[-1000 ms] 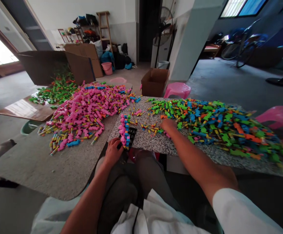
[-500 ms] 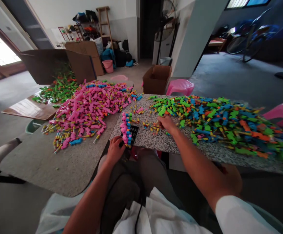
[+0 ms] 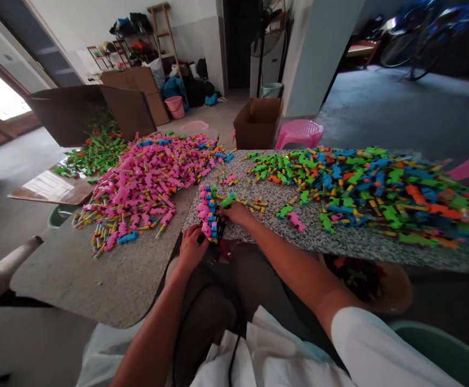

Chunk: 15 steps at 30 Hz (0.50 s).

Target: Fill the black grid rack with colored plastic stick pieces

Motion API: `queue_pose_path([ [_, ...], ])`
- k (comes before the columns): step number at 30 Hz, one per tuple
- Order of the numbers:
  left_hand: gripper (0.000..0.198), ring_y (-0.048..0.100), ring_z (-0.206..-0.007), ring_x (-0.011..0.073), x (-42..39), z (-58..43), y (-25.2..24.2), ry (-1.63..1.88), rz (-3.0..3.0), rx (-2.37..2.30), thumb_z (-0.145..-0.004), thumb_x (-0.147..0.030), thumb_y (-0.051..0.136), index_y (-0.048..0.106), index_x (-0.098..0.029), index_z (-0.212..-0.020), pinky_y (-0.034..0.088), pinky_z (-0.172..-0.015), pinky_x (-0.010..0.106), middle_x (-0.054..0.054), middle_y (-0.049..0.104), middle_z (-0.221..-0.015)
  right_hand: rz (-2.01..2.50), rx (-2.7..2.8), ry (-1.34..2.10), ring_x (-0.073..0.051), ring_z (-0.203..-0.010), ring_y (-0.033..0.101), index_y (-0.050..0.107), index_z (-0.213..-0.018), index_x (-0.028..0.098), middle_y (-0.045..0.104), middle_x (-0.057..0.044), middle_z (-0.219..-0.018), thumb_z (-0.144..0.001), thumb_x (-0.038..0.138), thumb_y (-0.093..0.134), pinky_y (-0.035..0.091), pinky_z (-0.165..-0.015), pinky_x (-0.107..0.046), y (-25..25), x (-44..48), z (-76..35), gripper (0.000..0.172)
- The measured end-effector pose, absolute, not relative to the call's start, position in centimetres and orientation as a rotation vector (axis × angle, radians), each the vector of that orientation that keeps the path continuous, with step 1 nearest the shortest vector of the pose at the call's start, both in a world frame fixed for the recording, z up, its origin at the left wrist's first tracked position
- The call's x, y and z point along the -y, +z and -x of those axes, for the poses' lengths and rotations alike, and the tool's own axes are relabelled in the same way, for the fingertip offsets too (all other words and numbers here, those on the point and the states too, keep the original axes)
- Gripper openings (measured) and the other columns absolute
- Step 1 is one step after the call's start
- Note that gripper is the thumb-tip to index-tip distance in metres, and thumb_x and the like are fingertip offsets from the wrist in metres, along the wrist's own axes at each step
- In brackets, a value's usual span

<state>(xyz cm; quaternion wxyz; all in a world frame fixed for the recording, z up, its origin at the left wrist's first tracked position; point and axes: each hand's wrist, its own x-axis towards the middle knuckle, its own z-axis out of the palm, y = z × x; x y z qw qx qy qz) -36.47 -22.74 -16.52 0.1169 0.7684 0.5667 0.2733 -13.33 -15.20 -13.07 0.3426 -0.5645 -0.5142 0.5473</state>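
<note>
On the speckled stone table stands a black slotted tray (image 3: 221,224) with rows of small plastic toy pieces, one row pink (image 3: 205,210) and one blue (image 3: 213,215) with some green at the far end. My left hand (image 3: 191,243) is closed at the tray's near left corner, fingers bent against it beside the pink row. Just right of the rows is my right hand (image 3: 235,213), pinching a green toy piece (image 3: 228,200) over the tray; its fingertips are partly hidden. A pink piece (image 3: 296,221) and a green piece (image 3: 285,210) lie on the table to the right.
A large pink heap (image 3: 149,172) covers the table's left part. Green, blue and orange pieces form another heap (image 3: 363,188) on the right. Behind are an open carton (image 3: 254,129), a pink stool (image 3: 299,132) and a cardboard box (image 3: 69,113) with green pieces.
My right hand has moved left from the edge of the right-hand heap to the tray, bringing a green piece. My left hand stays at the tray. The view has shifted slightly.
</note>
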Motion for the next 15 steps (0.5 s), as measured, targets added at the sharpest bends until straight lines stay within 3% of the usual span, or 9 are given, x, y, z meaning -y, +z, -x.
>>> queue_pose_path([
  [8, 0.028, 0.059, -0.127, 0.0317, 22.8, 36.5, -16.7, 0.837, -2.295, -1.642, -0.092, -0.029, 0.07, 0.075, -0.019, -0.117, 0.051, -0.113, 0.048, 0.013, 0.067, -0.134, 1.661, 1.941, 0.651, -0.024, -0.104, 0.072, 0.069, -0.121, 0.014, 0.077, -0.014, -0.112, -0.1, 0.031, 0.059, 0.051, -0.092, -0.031, -12.8, 15.6, 14.4, 0.028],
  [15, 0.028, 0.06, -0.126, 0.0313, 22.8, 36.5, -16.5, 0.837, -2.31, -1.639, -0.092, -0.029, 0.069, 0.075, -0.021, -0.118, 0.052, -0.111, 0.047, 0.012, 0.067, -0.133, 1.775, 2.055, 0.517, -0.028, -0.104, 0.073, 0.069, -0.128, 0.015, 0.078, -0.017, -0.112, -0.106, 0.039, 0.049, 0.053, -0.089, -0.034, -13.7, 15.5, 15.3, 0.038],
])
